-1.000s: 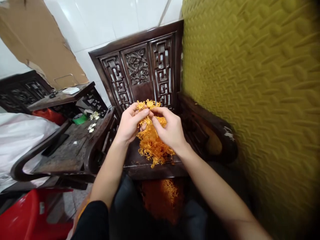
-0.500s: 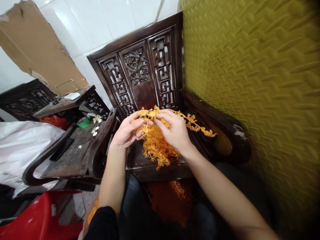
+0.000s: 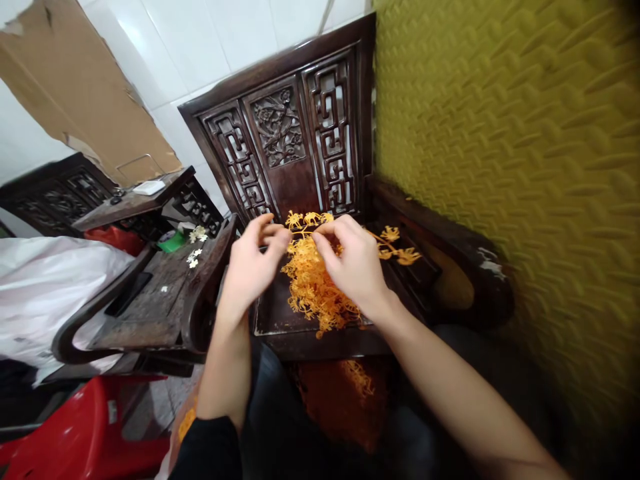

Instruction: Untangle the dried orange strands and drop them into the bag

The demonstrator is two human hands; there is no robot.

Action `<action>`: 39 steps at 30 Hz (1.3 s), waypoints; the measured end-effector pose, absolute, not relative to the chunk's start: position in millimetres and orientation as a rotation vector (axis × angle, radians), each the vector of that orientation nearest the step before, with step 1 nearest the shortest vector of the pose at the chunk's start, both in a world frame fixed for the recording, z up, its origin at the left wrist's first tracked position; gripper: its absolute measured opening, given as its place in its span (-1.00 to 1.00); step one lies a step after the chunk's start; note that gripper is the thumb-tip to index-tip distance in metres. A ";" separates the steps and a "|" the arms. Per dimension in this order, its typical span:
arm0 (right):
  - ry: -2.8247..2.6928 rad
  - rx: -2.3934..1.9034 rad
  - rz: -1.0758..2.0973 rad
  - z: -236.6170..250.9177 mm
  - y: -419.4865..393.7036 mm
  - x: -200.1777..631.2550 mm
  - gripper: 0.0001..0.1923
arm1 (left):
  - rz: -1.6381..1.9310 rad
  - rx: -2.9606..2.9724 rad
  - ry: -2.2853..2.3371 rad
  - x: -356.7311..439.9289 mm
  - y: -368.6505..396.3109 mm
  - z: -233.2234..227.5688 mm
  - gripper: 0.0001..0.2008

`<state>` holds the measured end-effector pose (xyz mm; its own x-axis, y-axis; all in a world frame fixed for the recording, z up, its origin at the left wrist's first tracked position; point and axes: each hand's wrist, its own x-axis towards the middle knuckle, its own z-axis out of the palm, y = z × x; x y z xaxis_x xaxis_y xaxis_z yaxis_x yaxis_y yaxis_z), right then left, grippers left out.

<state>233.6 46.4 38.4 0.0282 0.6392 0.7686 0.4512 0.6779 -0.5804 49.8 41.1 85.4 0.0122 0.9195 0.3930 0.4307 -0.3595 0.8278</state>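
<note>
My right hand [image 3: 356, 263] covers part of the orange strand [image 3: 306, 219] & the top of the orange pile [image 3: 315, 293], so where my fingertips pinch can't be told. Yellow wall panel [image 3: 525, 167] is blurred & cut off at right edge. Red tub [image 3: 65, 440] cut off at bottom-left. Small white bits [image 3: 194, 255] on side seat too tiny to tell.

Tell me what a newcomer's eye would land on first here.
First, the bright orange pile of small branching pieces heaped on the seat of the carved dark wooden chair, at the centre. Just above it, the left hand and right hand pinch an orange strand between them; it trails off to the right past the right hand. The yellow quilted surface fills the whole right side.
</note>
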 end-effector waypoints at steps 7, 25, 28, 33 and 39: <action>-1.705 -1.024 -0.118 33.1 45.4 236.2 -0.81 | 0.982 2.146 1.425 67.6 45.2 73.1 -0.70; -1.676 -1.079 -0.119 55.7 31.4 269.4 -0.83 | 1.539 1.335 1.563 13.7 114.9 43.0 -0.91; -1.694 -1.016 -0.059 60.2 32.8 273.7 -0.83 | 1.377 1.238 1.251 24.8 115.4 38.0 -0.92; -1.799 -1.023 -0.006 48.2 39.1 262.6 -0.83 | 1.116 1.011 0.822 52.5 106.9 34.8 -0.42; -1.910 -1.052 -0.009 38.8 41.1 266.4 -0.83 | 1.176 0.664 0.743 29.1 102.8 11.1 -0.60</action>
<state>266.4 41.1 38.8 -0.2066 0.6611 0.7213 0.6679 0.6340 -0.3898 29.1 102.8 11.1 0.2100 0.9641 -0.1625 -0.5610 0.2549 0.7876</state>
